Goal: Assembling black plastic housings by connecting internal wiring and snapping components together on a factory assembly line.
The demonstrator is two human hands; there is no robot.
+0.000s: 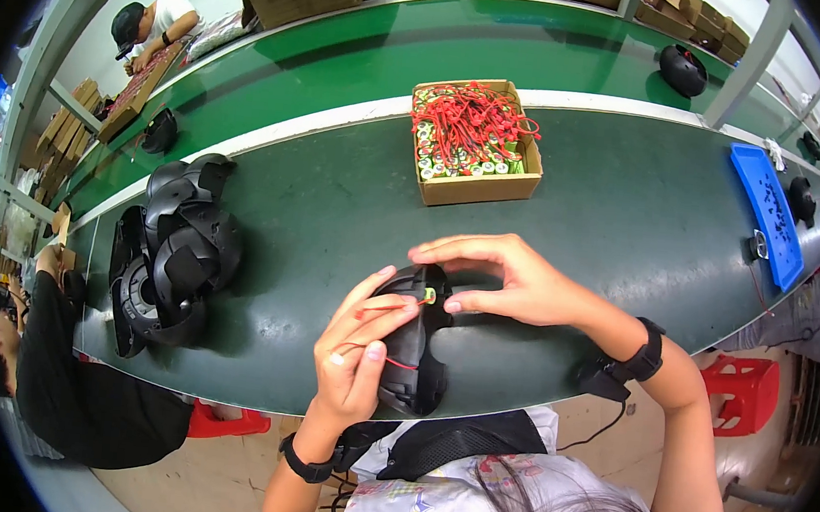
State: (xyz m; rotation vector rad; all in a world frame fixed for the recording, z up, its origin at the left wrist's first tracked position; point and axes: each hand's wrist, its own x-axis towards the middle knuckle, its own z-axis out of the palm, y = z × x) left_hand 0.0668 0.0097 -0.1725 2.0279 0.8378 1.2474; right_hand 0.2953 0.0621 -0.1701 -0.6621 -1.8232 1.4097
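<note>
A black curved plastic shell (430, 368) lies in front of me at the bench's near edge. A small green battery cell (429, 296) with red leads sits at its upper part. My left hand (352, 353) is closed, its fingers and thumb pinching the red wire (402, 363) over the shell's left side. Curved around the far end is my right hand (509, 278), thumb and fingers apart. Its thumb tip is beside the cell; whether it touches the shell I cannot tell.
Beyond the shell stands a cardboard box (482, 192) of green cells with red leads. Black shells (179, 248) are piled at left. A blue tray (767, 217) of small dark parts lies at right. Co-workers sit at left (82, 384) and far left (163, 25). A green conveyor (348, 59) runs behind.
</note>
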